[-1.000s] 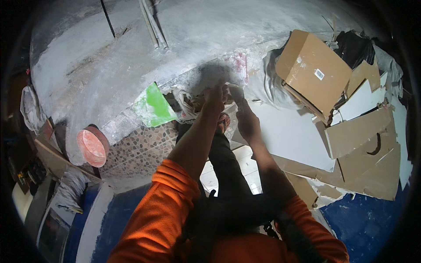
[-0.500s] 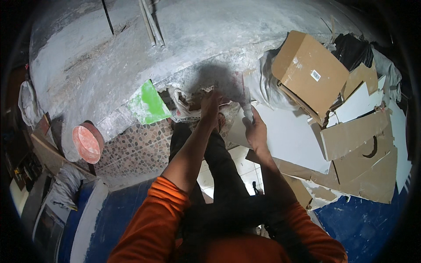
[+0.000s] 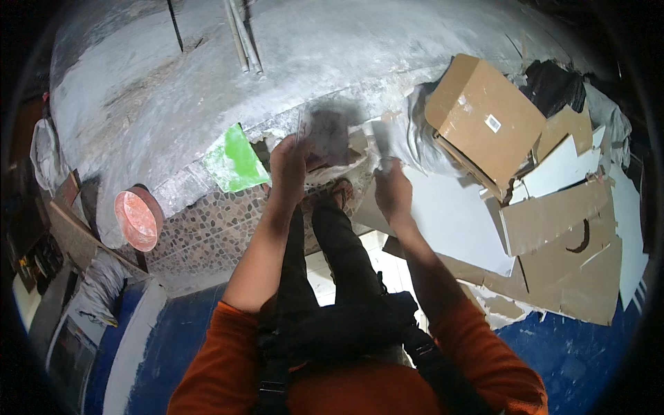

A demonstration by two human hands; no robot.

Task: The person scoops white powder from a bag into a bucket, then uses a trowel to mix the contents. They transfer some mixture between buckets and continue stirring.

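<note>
The left hand (image 3: 289,164) is holding up a small dark flat piece (image 3: 328,135), maybe a tile; it is blurred, so the kind is not sure. The fingers are gripping its left edge. The right hand (image 3: 392,191) is closing around a pale narrow tool (image 3: 381,142), also blurred, and this tool is standing up just beside the dark piece, on its right. Both hands are in front of the person, above the dark trousers and the sandal (image 3: 340,194).

Behind the hands a grey plastered wall (image 3: 207,90) is curving across the top, w/ two thin pipes (image 3: 239,38) running on it. A green sheet (image 3: 235,160) is leaning at the wall base, left of the left hand. Further left a pink round bucket (image 3: 138,219) is standing near the pebble-pattern floor (image 3: 207,232). On the right side a cardboard box (image 3: 484,121) and flat cardboard pieces (image 3: 553,242) are lying w/ a white board (image 3: 449,221), well apart from the left hand but near the right one.
</note>
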